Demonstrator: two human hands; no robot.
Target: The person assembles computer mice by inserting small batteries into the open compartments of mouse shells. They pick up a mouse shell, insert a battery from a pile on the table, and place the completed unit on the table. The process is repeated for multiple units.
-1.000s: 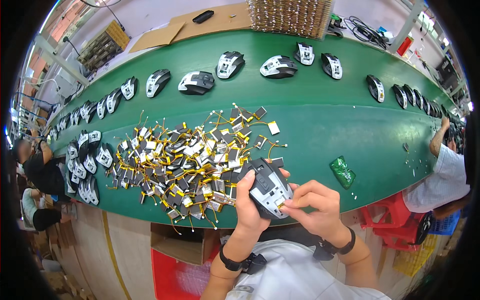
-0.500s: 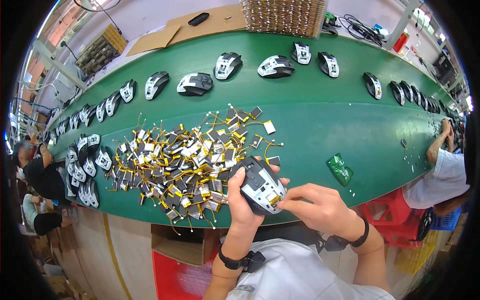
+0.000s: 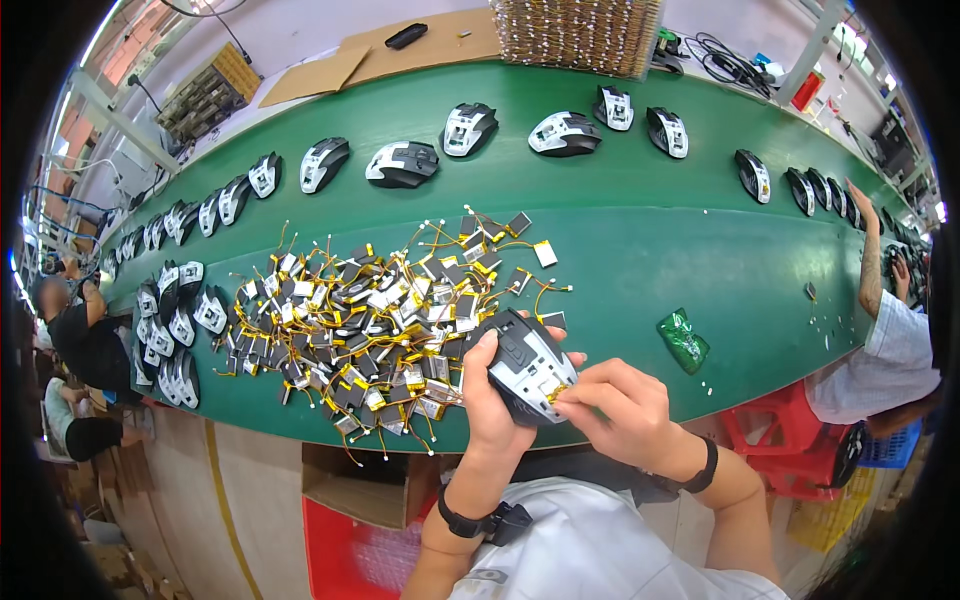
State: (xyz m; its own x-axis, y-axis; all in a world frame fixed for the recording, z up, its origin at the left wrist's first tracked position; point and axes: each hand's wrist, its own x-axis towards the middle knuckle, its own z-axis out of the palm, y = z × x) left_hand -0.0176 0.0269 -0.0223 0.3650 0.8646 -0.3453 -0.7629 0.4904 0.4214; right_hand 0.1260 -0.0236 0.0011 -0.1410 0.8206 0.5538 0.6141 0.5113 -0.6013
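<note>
My left hand (image 3: 488, 415) is wrapped round a black and white computer mouse (image 3: 520, 368), held tilted above the front edge of the green bench. The mouse's top cover is off, and a small yellow part shows in its opening. At that end of the mouse, my right hand (image 3: 630, 412) is closed in a pinch beside the yellow part. What sits between its fingertips is too small to make out. Just left of my hands lies a large heap of small battery packs (image 3: 355, 325), silver and dark, with yellow tape and thin wires ending in white plugs.
Uncovered mice (image 3: 400, 164) stand in a curved row along the bench, with more clustered (image 3: 180, 327) at the left. A green packet (image 3: 683, 340) lies to my right. A co-worker's hand (image 3: 864, 208) is at the right-hand mice. Behind stands a box of wired parts (image 3: 575, 35).
The picture has shifted slightly. My two hands keep their places on the mouse, the right one turned a little. At the right, a co-worker's arm has stretched out to the row of mice.
</note>
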